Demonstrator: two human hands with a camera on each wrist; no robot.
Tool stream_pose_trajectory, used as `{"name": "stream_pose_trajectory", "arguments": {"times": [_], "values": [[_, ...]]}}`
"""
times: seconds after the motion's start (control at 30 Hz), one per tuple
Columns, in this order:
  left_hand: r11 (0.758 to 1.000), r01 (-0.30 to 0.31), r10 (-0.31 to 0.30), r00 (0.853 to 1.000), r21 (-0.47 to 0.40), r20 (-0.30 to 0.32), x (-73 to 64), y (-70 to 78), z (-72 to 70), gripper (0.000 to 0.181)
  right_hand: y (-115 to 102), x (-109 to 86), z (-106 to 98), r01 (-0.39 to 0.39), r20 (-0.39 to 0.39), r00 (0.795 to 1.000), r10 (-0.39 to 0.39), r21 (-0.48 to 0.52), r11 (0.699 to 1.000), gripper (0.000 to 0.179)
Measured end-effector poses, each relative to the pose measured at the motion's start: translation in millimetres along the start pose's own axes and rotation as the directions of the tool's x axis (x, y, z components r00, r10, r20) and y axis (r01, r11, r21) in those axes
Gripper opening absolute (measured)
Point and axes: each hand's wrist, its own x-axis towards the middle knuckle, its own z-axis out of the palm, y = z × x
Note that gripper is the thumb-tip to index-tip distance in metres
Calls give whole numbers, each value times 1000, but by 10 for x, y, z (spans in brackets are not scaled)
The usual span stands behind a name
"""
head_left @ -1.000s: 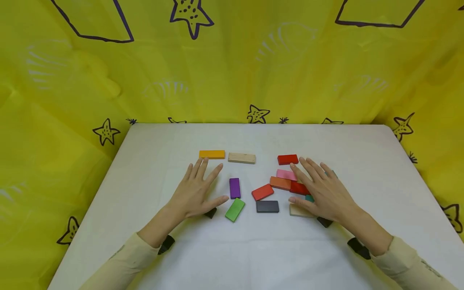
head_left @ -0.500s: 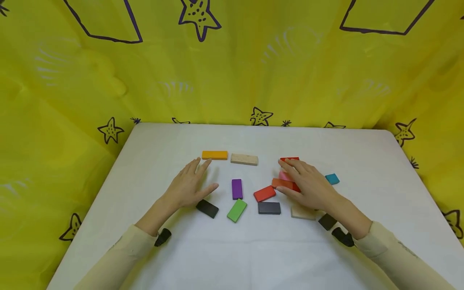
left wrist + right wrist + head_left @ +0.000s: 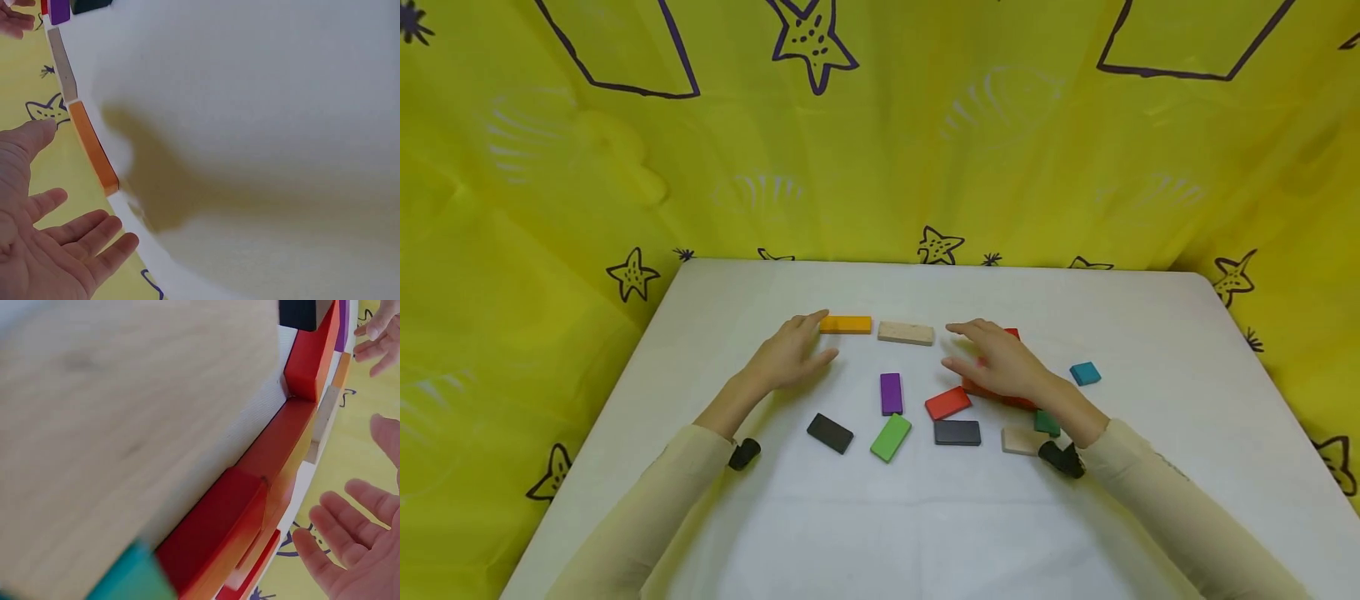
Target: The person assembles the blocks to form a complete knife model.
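Note:
My left hand (image 3: 786,354) hovers with relaxed fingers, its fingertips overlapping the left end of a yellow-orange block (image 3: 847,325) in the head view. A natural wood block (image 3: 906,333) lies between the two hands. My right hand (image 3: 996,360) holds nothing and passes over a red block (image 3: 1013,332), an orange block (image 3: 976,389) and others, partly hiding them. In the right wrist view its spread fingers (image 3: 340,519) stand apart from the blocks. Nearer the front lie a purple block (image 3: 891,393), a bright green block (image 3: 891,437) and a lighter red block (image 3: 948,403).
On the white table (image 3: 880,533) also lie a black block (image 3: 831,433), a dark grey block (image 3: 957,432), a pale wood block (image 3: 1021,441), a dark green block (image 3: 1047,422) and a teal block (image 3: 1086,372). A yellow patterned cloth (image 3: 880,133) hangs behind the table.
Both hands have moved forward; the right one has also swept left over the blocks. The black block at left and the teal block now show fully. The blocks themselves keep their places.

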Motion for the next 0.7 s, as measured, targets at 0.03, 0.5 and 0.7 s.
{"name": "stream_pose_trajectory", "arguments": {"times": [0.03,0.5,0.7], "values": [[1000,2,-2,1000,-4,2,24,-11,-10,71,-6,34,6,3,3,1000,-3,21,1000,59],[1000,17,-17,999,-9,36,341,-178,-53,59,-47,447,111,-63,77,995,59,51,997,53],[1000,4,-5,1000,23,19,415,-194,-62,50,-77,560,163,-56,79,995,58,-28,998,46]]}}
